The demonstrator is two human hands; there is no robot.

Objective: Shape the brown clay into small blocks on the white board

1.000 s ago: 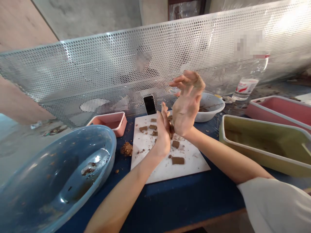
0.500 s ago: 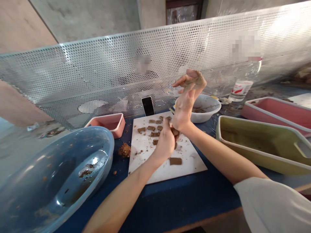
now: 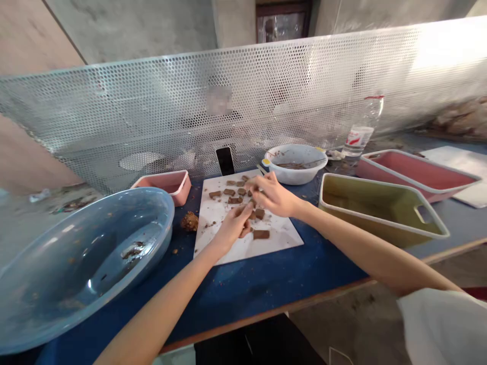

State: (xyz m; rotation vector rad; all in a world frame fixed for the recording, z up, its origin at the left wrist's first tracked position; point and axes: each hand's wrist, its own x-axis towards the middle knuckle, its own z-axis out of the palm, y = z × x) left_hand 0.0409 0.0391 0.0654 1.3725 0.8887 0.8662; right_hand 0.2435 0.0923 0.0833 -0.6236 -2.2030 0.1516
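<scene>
Over a white board (image 3: 224, 253) my left hand (image 3: 233, 225) has its thumb and fingers pinched on a small piece of brown clay (image 3: 251, 203), mostly hidden by the fingers. Just above and to the right, my right hand (image 3: 277, 196) is closed, with bent fingers near the left fingertips. Whatever is in its fingers is too small to make out. Several brown clay blocks lie in loose rows beyond the hands, one of them a short block (image 3: 235, 200). Nearer me lies a larger rectangular clay block (image 3: 261, 234). Crumbs are scattered across the board.
A large blue basin (image 3: 160, 243) stands left, with a pink bin (image 3: 182, 190) behind it and a clay lump (image 3: 189, 221) beside the board. A phone (image 3: 225, 161) leans at the mesh screen (image 3: 152, 116). Right are a white bowl (image 3: 297, 176), green bin (image 3: 365, 223), pink bin (image 3: 418, 175) and bottle (image 3: 359, 137).
My right hand has come down from its raised, spread position, and its fingers have curled in near the left hand. The left fingers have bent into a pinch. The view has shifted slightly.
</scene>
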